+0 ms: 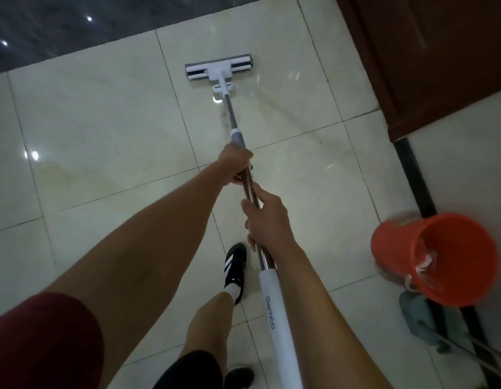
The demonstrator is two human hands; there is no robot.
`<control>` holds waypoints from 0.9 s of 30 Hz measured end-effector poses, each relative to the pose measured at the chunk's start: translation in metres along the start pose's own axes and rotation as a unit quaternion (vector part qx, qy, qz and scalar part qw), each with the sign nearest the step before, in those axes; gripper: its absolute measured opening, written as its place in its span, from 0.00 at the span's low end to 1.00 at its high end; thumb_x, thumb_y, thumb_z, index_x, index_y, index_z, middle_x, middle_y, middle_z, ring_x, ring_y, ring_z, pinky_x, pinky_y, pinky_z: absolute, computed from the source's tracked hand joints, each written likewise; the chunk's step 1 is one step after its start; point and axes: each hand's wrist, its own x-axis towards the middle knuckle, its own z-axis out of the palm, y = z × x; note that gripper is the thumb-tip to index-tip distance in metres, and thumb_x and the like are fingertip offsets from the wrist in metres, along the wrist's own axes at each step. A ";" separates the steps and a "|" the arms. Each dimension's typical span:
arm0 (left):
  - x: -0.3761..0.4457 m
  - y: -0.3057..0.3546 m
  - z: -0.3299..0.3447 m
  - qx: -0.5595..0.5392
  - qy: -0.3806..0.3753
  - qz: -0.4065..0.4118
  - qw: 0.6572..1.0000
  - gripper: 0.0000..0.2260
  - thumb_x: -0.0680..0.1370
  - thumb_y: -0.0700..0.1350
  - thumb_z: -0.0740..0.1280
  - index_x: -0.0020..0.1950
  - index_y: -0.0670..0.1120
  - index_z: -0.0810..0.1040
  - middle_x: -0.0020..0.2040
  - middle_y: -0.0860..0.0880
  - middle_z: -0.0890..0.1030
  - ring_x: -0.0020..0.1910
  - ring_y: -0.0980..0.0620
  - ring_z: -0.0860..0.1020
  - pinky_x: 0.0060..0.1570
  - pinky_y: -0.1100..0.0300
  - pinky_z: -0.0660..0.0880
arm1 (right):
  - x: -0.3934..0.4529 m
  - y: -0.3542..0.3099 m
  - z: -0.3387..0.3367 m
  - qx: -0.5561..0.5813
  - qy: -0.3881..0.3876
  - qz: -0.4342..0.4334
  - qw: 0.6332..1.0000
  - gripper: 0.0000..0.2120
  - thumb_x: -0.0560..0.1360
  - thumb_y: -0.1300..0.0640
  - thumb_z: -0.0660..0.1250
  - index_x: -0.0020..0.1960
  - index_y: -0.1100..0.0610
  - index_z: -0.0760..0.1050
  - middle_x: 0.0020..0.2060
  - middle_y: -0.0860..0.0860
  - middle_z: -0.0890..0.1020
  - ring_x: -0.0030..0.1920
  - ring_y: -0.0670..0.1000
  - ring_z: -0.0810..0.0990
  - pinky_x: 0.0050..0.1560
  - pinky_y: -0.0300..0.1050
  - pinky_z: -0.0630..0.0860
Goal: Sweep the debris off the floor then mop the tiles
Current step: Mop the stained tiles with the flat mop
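Observation:
A flat mop lies with its white and grey head [219, 67] on the pale glossy floor tiles [103, 113], far ahead of me. Its metal handle [232, 115] runs back toward me and ends in a white grip sleeve [274, 313]. My left hand [236, 164] grips the handle just below a grey collar. My right hand [267, 220] grips the handle lower down, close behind the left. A faint wet streak shows on the tiles to the left of the handle.
An orange bucket [398, 254] lies tipped on the floor at the right, with a grey cloth [420, 318] beside it. A brown wooden door or cabinet [426, 51] fills the upper right. A dark polished strip [75, 26] borders the tiles at the top. My shoe [234, 265] stands below the handle.

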 end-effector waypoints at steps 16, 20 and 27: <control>-0.200 -0.216 0.080 0.158 -0.085 -0.016 0.984 0.12 0.83 0.45 0.62 0.60 0.37 0.73 0.46 0.38 0.81 0.35 0.43 0.82 0.29 0.51 0.82 | -0.234 0.205 0.045 -0.076 0.057 0.044 0.995 0.16 0.81 0.54 0.59 0.66 0.57 0.73 0.45 0.51 0.79 0.44 0.51 0.81 0.50 0.46 0.81; -0.254 -0.280 0.105 0.185 -0.099 -0.008 0.978 0.14 0.83 0.47 0.63 0.62 0.37 0.70 0.46 0.37 0.82 0.34 0.42 0.83 0.31 0.50 0.83 | -0.304 0.264 0.052 -0.049 0.063 0.066 0.995 0.16 0.80 0.53 0.58 0.64 0.57 0.73 0.37 0.47 0.75 0.32 0.46 0.76 0.36 0.43 0.80; -0.318 -0.340 0.099 0.208 -0.124 -0.013 0.970 0.11 0.83 0.45 0.61 0.44 0.40 0.72 0.45 0.37 0.80 0.37 0.41 0.80 0.39 0.48 0.82 | -0.387 0.291 0.088 -0.030 0.083 0.062 0.994 0.18 0.81 0.57 0.58 0.71 0.51 0.71 0.37 0.47 0.75 0.35 0.44 0.75 0.35 0.35 0.72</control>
